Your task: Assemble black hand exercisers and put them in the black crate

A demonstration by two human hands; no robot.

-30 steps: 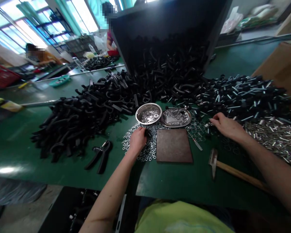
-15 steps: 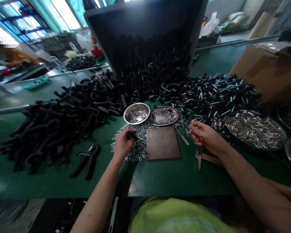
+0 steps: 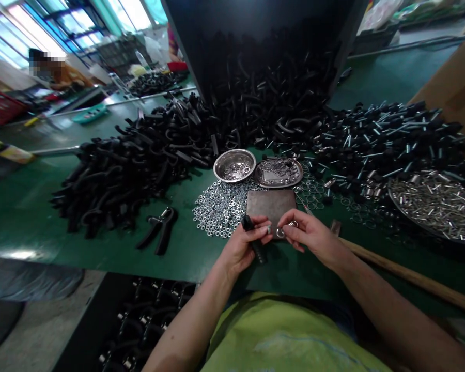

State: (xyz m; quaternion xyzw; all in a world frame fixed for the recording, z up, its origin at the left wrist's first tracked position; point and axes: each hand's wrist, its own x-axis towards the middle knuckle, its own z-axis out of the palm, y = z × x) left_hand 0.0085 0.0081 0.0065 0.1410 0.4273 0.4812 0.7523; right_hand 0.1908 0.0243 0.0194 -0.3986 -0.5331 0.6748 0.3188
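Observation:
Over the near edge of a flat metal plate (image 3: pixel 269 202), my two hands are close together. My left hand (image 3: pixel 242 245) is closed around a black plastic handle (image 3: pixel 247 223), with a small shiny metal bit at its fingertips. Pinched in my right hand (image 3: pixel 310 233) is a small metal spring (image 3: pixel 280 233); its exact shape is partly hidden by the fingers. Left of the plate lies a spread of metal nuts (image 3: pixel 219 209). An assembled black spring clamp (image 3: pixel 158 230) rests on the green table further left.
Behind the plate stand a round steel bowl (image 3: pixel 218 173) and an oval steel tray (image 3: pixel 260 182) of small metal rings. Black handles (image 3: pixel 112 181) are heaped at left, black-headed bolts (image 3: pixel 391 132) at right. A wooden-handled hammer (image 3: pixel 395 268) lies by my right forearm. Another person sits far left.
My hands have come together over the plate's near edge: the left moved right with the black handle, the right moved left with the spring. The head view has shifted.

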